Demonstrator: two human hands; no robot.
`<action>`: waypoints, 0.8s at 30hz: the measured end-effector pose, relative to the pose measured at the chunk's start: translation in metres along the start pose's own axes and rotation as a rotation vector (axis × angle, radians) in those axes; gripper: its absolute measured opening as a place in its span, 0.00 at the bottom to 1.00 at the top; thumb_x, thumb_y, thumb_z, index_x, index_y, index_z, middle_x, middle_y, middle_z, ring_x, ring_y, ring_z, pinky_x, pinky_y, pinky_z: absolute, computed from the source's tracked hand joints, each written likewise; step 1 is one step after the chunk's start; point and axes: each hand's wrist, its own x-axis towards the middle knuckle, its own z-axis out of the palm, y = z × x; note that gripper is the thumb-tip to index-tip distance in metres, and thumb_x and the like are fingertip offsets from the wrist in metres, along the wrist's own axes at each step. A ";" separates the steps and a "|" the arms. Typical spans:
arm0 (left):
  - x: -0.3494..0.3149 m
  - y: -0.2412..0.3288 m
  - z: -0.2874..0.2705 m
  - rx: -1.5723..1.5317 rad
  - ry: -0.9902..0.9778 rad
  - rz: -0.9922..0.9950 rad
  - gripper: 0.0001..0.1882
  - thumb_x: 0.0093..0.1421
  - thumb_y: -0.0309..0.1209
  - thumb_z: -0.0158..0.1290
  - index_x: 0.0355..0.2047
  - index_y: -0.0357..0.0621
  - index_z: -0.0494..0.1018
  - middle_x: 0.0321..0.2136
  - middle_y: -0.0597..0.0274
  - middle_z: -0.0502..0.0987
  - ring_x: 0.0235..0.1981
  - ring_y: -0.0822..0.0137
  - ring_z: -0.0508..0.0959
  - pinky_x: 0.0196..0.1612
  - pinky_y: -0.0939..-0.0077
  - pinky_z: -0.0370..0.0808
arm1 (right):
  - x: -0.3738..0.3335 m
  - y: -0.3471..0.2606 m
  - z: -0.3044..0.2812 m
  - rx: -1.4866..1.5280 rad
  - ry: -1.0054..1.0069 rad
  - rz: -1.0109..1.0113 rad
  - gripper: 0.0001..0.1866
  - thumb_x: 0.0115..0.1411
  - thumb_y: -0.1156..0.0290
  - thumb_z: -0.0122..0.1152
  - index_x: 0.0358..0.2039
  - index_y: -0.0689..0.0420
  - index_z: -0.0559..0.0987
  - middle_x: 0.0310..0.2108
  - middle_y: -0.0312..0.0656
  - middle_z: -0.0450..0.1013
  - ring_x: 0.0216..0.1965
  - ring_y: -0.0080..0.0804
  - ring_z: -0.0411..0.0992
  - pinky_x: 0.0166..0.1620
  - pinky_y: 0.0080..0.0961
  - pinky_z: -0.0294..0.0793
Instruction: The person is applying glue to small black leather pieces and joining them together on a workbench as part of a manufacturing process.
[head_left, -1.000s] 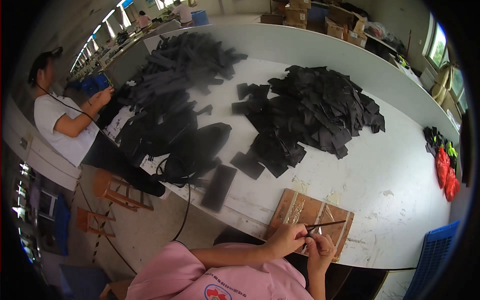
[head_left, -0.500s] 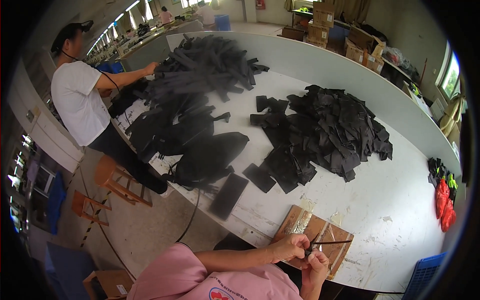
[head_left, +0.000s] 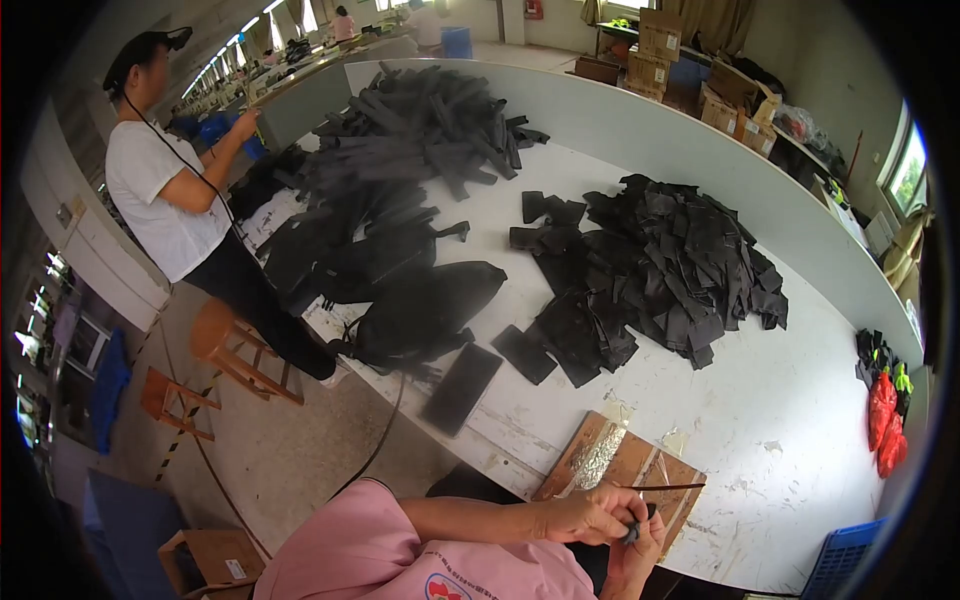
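Two bare hands at work over the near edge of a white table [head_left: 800,400]. The left hand [head_left: 590,515] has its fingertips pinched together on a small dark piece [head_left: 632,532]; the right hand [head_left: 636,562], just beside it, is clamped on the same piece with bent fingers. The piece lies between the two hands, above the near edge of the board [head_left: 636,455]. A thin dark rod [head_left: 672,487] juts rightward from beside the left fingers, over the board; its inner end is hidden. The board, brown with a silver strip [head_left: 598,458], rests at the table's near edge. Left of it, close to that edge: a dark pad [head_left: 462,390]. Table centre: a heap of black cutouts [head_left: 690,270]. Toward the far left corner: a pile of dark strips [head_left: 420,130]. Right edge: red bags [head_left: 884,415]. Beside the near right corner: a blue crate [head_left: 842,560]. Left end: a standing co-worker [head_left: 165,200].
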 end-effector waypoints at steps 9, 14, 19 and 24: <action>0.008 -0.011 0.029 1.022 0.472 0.503 0.07 0.48 0.22 0.53 0.29 0.37 0.70 0.25 0.63 0.73 0.23 0.75 0.70 0.29 0.82 0.68 | -0.002 -0.016 -0.002 -0.239 -0.016 -0.376 0.07 0.53 0.72 0.54 0.23 0.60 0.68 0.27 0.37 0.66 0.28 0.21 0.63 0.33 0.17 0.62; 0.008 -0.011 0.031 1.095 0.577 0.639 0.07 0.48 0.18 0.52 0.30 0.37 0.70 0.23 0.64 0.71 0.25 0.76 0.70 0.28 0.83 0.68 | -0.005 -0.037 0.011 -0.680 -0.003 -0.480 0.09 0.53 0.74 0.51 0.19 0.62 0.66 0.21 0.36 0.64 0.23 0.19 0.60 0.27 0.16 0.59; 0.010 -0.009 0.030 0.759 0.474 0.582 0.06 0.53 0.18 0.48 0.31 0.38 0.67 0.27 0.67 0.68 0.28 0.79 0.70 0.31 0.87 0.69 | -0.002 -0.046 0.015 -0.707 -0.071 -0.485 0.07 0.53 0.76 0.53 0.22 0.62 0.67 0.23 0.38 0.65 0.19 0.19 0.64 0.22 0.15 0.63; 0.016 0.010 0.039 0.967 0.405 0.654 0.07 0.52 0.15 0.47 0.31 0.39 0.67 0.27 0.68 0.68 0.29 0.79 0.69 0.33 0.87 0.69 | -0.004 -0.060 0.019 -0.653 -0.046 -0.466 0.06 0.52 0.76 0.54 0.22 0.62 0.68 0.23 0.38 0.64 0.19 0.21 0.64 0.22 0.15 0.63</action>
